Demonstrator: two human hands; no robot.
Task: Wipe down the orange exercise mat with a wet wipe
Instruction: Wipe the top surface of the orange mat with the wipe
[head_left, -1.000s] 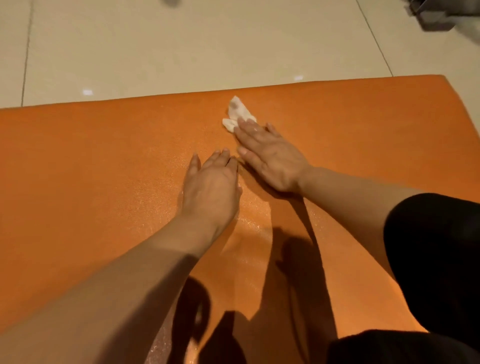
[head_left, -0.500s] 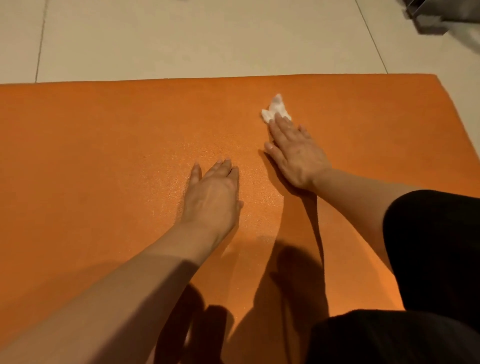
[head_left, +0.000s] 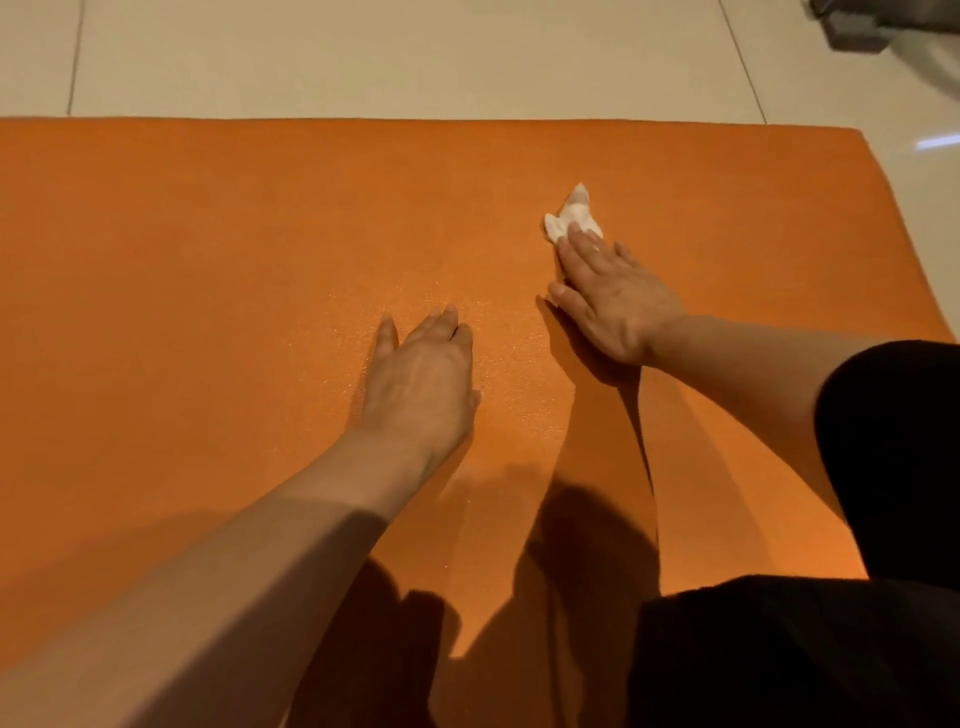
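The orange exercise mat (head_left: 208, 270) lies flat on the floor and fills most of the view. My right hand (head_left: 613, 296) lies flat on it at centre right, straight fingers pressing a crumpled white wet wipe (head_left: 571, 215) against the mat; part of the wipe sticks out beyond the fingertips. My left hand (head_left: 421, 379) rests palm down on the mat nearer the middle, fingers straight, holding nothing. A faint damp sheen shows on the mat between the two hands.
Pale tiled floor (head_left: 415, 52) runs beyond the mat's far edge and past its right edge. A dark grey object (head_left: 872, 26) sits at the top right corner. My dark-clothed knee (head_left: 831, 623) covers the mat's near right part.
My right hand has slid the wipe rightward across the mat, away from my left hand. The left hand has stayed flat in place.
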